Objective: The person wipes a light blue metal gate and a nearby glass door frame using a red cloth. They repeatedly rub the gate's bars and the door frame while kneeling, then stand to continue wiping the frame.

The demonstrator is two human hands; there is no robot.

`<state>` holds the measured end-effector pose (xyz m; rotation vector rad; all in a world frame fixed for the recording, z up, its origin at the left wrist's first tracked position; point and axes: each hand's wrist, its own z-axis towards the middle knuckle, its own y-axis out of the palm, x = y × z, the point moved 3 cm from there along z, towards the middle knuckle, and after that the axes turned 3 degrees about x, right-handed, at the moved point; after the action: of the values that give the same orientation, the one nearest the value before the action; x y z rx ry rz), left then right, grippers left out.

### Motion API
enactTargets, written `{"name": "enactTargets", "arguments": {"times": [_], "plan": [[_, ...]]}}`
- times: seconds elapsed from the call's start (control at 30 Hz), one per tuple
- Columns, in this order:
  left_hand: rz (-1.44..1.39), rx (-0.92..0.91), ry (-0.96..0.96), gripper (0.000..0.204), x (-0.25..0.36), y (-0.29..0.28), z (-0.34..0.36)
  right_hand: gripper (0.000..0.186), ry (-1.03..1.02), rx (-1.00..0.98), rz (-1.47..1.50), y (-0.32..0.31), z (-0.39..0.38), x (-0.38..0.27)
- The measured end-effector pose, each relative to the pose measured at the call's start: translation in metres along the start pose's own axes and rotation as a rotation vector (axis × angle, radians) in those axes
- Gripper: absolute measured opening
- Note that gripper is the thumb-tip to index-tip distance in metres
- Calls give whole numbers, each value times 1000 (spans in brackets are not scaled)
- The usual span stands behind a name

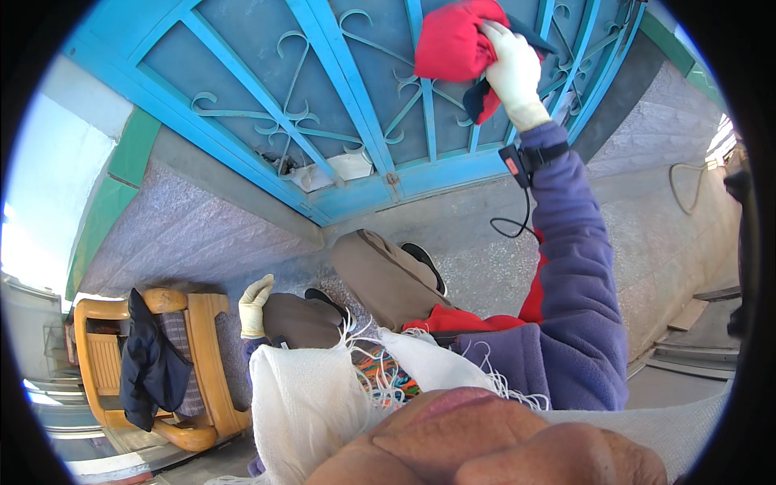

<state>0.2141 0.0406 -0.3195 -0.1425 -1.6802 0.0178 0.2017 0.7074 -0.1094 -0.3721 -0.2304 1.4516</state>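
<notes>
My right hand (515,69), in a white glove, is raised at the upper right and closed on a bunched red cloth (454,42) with dark parts. The cloth is up against the bright blue metal door (346,85), which has curled scrollwork over grey panels. Whether it presses on the bars or hangs just in front, I cannot tell. Down by my left knee, my left hand (256,305) wears a pale glove and holds nothing, its fingers loosely stretched. A black device (517,164) with a cable is strapped on my right wrist.
A wooden armchair (206,347) with a dark jacket (152,364) over it stands at the left. Crumpled white paper (331,171) is lodged low in the door. Stone-faced walls flank the doorway. A hose (685,190) lies at the right, near a step edge.
</notes>
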Motion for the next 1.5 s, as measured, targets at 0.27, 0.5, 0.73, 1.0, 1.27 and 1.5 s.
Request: {"name": "enactTargets", "arguments": {"times": [0.27, 0.5, 0.73, 1.0, 1.27, 1.5], "plan": [[-14, 43, -53, 23, 0, 0, -2, 50, -125, -260, -418, 47, 45, 11], [-25, 30, -60, 23, -1, 4, 1, 40, -45, -160, -190, 49, 28, -20], [-3, 25, -30, 22, -2, 3, 1, 32, -208, -267, -345, 35, 18, -21], [-24, 33, -15, 21, -2, 7, 1, 33, -258, -237, -274, 45, 7, -20], [-41, 31, -48, 23, 0, 5, -4, 40, 531, -219, 204, 18, -114, 22], [23, 14, -22, 24, -2, 8, 5, 46, 510, -51, 42, 3, -76, 116]]}}
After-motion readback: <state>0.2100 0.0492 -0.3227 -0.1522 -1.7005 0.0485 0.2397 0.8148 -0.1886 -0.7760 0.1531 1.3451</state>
